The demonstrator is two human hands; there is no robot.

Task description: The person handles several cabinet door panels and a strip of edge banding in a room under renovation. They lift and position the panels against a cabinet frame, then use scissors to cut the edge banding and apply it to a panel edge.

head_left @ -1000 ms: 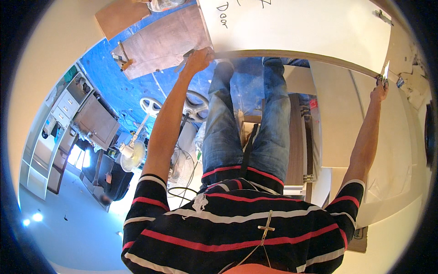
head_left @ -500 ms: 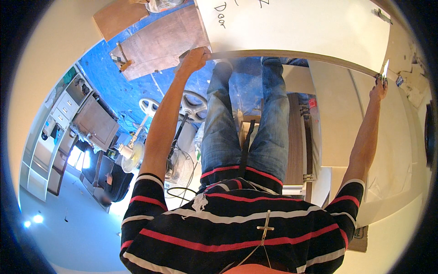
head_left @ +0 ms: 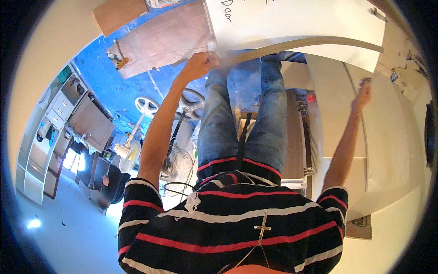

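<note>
Left fingers: the left hand [head_left: 197,66] is curled around the lower left corner of a large white panel [head_left: 296,23], the fingers narrow and closed on its edge.
Right fingers: the right hand [head_left: 362,96] is raised with the fingers loosely bent; it lies against a pale vertical board edge [head_left: 360,137], but whether it grips that edge or only touches it cannot be told.
White panel: flat and wide, spanning from the left fingers across to beyond the right fingers, with dark handwriting near its left corner; its thin tan lower edge bows in a long curve.
Between the fingers: the person's legs in blue jeans [head_left: 242,114] run down the middle of the view, with a dark strap hanging along them.
Just left of the left fingers: a brown plywood sheet [head_left: 159,45] lies on a blue tarpaulin [head_left: 114,91], touching the white panel's left side.
Below the left fingers: a standing fan [head_left: 175,164] and a round white wheel-shaped part [head_left: 147,106], well apart from the hand.
Beside the right fingers: pale cream boards [head_left: 392,150] stand to the right, with a narrow brown wooden strip [head_left: 294,137] nearer the legs.
Far left: white drawer units and a grey-brown cabinet [head_left: 89,123].
Nearest the camera: a black shirt with red and white stripes [head_left: 237,228].
</note>
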